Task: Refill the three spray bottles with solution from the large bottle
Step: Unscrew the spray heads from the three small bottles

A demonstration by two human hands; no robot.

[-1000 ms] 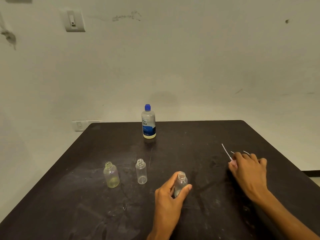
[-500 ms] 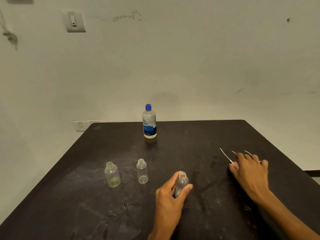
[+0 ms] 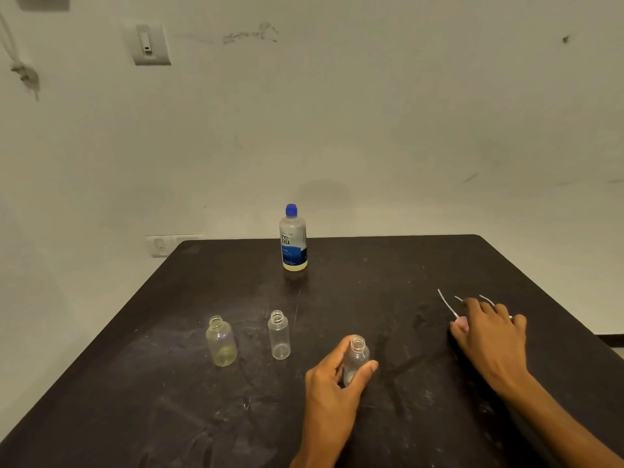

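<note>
Three small clear spray bottles stand uncapped on the black table (image 3: 371, 265). The left bottle (image 3: 221, 346) has a yellowish tint, and the middle bottle (image 3: 279, 336) stands beside it. My left hand (image 3: 332, 383) grips the right bottle (image 3: 356, 358) upright on the table. The large bottle (image 3: 293, 239), with a blue cap and blue label, stands near the far edge with its cap on. My right hand (image 3: 489, 336) lies over the removed spray heads (image 3: 460, 321). Its thumb and fingers pinch one pale head, whose white dip tube (image 3: 445, 302) sticks out. Two more tubes show past the fingers.
A wall rises just behind the table, with a switch plate (image 3: 150, 44) high up and an outlet (image 3: 162, 245) low on the left. The table's right edge runs close to my right forearm.
My right hand has slid slightly right and nearer with the spray head, and its dip tube has dropped lower. My left hand keeps its grip on the right bottle.
</note>
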